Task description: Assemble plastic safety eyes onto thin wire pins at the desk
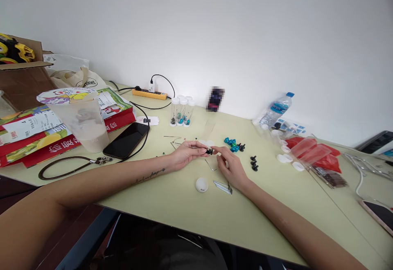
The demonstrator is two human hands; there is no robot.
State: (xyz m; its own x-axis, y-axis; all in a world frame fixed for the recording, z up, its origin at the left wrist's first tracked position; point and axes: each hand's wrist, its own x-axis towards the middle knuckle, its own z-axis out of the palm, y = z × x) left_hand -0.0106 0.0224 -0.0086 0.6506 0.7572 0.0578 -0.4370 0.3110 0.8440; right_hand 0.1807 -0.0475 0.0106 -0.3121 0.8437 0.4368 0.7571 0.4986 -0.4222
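Observation:
My left hand is closed, pinching a small black knob-like part between thumb and fingertips. My right hand comes in from the other side, its index fingertip at the part and its other fingers curled. Just below lies an L-shaped hex key on the table. Nearer me are a round white cap and a row of hex keys. Beyond my right hand sit blue knob-like parts, with several black ones to their right.
Clear tubes with white caps stand at the back. On the left are a drink cup, a phone and a cord loop. To the right lie a water bottle, red bags and another phone.

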